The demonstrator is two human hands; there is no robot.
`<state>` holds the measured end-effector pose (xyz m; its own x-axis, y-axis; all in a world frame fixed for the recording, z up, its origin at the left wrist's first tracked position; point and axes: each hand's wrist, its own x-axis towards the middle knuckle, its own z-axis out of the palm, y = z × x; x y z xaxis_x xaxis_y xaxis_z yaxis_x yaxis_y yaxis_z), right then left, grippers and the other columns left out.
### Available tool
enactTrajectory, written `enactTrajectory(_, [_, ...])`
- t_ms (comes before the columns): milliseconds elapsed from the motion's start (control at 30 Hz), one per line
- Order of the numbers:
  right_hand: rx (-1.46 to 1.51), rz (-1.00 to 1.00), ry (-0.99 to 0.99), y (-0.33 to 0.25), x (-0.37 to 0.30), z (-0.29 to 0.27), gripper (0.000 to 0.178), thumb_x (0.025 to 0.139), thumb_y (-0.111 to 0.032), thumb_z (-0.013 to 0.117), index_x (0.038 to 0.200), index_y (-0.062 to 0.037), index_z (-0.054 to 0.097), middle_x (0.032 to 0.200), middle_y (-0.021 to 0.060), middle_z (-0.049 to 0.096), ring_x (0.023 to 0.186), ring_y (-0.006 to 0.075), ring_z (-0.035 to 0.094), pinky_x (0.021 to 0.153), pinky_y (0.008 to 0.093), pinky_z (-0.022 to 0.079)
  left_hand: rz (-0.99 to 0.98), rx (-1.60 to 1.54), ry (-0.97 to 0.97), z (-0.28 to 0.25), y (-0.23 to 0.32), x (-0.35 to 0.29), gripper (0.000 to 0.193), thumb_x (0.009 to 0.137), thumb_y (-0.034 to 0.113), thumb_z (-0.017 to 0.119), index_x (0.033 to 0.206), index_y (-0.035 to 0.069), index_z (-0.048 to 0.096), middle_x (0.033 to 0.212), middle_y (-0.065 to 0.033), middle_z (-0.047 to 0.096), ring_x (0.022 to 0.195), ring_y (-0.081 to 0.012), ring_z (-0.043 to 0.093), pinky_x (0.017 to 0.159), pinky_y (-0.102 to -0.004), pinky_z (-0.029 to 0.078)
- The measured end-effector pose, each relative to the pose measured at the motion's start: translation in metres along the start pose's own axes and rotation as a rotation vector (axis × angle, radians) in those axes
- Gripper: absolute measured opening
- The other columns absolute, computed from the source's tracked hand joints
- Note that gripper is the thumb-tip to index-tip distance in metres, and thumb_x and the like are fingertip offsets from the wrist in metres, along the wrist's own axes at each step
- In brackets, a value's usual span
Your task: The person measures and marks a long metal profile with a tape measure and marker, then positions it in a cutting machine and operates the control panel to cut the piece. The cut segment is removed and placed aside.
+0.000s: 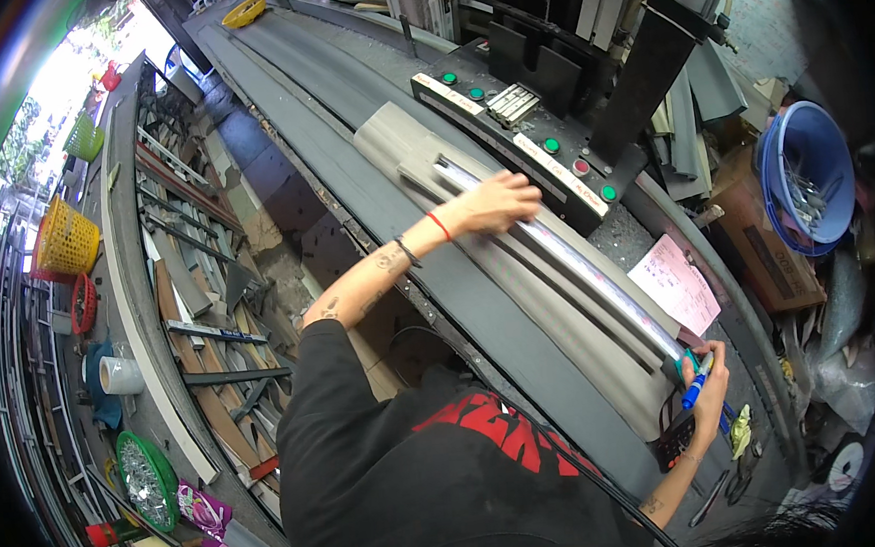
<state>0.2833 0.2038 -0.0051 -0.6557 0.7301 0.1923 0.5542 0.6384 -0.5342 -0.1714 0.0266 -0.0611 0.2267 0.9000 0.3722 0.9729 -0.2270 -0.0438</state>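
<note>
A long grey metal profile (550, 312) with raised ribs lies lengthwise along the grey bench (395, 238). On its upper side runs a narrow, shiny whitish strip (598, 282). My left hand (498, 202) is laid across this strip near its far part, palm down, with loosely bent fingers and nothing visible in them. At the near right end, my right hand (707, 387) is closed round a blue marker (698, 382). A small teal object (684, 365) shows beside those fingers at the strip's end; its kind is unclear.
A machine panel with green and red buttons (550, 146) stands beyond the profile. Handwritten paper (675, 287), a dark calculator-like device (674, 441) and scissors (744, 471) lie nearby. A blue bucket (774, 178) stands right; a rack of offcuts (209, 298) is left.
</note>
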Motion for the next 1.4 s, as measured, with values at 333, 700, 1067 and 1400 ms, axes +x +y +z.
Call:
enactTrajectory(333, [-0.017, 0.139, 0.025, 0.068, -0.03, -0.038, 0.026, 0.079, -0.003, 0.064, 0.096, -0.0044, 0.043, 0.077, 0.0152, 0.058, 0.072, 0.0254, 0.056, 0.073, 0.0353, 0.044, -0.319, -0.208, 0.062, -0.001, -0.037, -0.066, 0.023, 0.091, 0.03, 0.053, 0.088, 0.007, 0.049, 0.09, -0.0099, 0.05, 0.088, -0.0281, 0.048, 0.079, -0.0391, 0.037])
enactTrajectory(700, [-0.083, 0.078, 0.025, 0.047, -0.03, -0.017, 0.028, 0.08, -0.009, 0.065, 0.102, -0.0059, 0.048, 0.089, 0.0169, 0.064, 0.083, 0.0372, 0.06, 0.077, 0.0394, 0.046, -0.148, -0.346, -0.002, 0.017, 0.015, -0.002, 0.018, 0.088, 0.025, 0.057, 0.087, 0.008, 0.052, 0.087, -0.0074, 0.051, 0.085, -0.0274, 0.047, 0.074, -0.0379, 0.036])
enactTrajectory(1067, [-0.379, -0.048, 0.037, 0.013, -0.033, 0.013, 0.027, 0.077, -0.019, 0.067, 0.096, -0.0058, 0.053, 0.087, 0.0108, 0.06, 0.084, 0.0304, 0.057, 0.078, 0.0392, 0.041, 0.14, -0.579, -0.106, 0.044, 0.12, 0.108, 0.016, 0.089, 0.02, 0.056, 0.088, 0.005, 0.052, 0.089, -0.0084, 0.051, 0.089, -0.0279, 0.047, 0.079, -0.0386, 0.038])
enactTrajectory(1400, [-0.321, -0.064, 0.136, 0.008, -0.035, 0.012, 0.022, 0.071, -0.011, 0.064, 0.09, -0.0077, 0.053, 0.075, 0.0097, 0.058, 0.074, 0.0263, 0.056, 0.072, 0.0365, 0.036, 0.156, -0.705, -0.213, 0.045, 0.124, 0.113, 0.021, 0.09, 0.025, 0.054, 0.085, 0.005, 0.055, 0.09, -0.0077, 0.05, 0.089, -0.0274, 0.046, 0.081, -0.0393, 0.038])
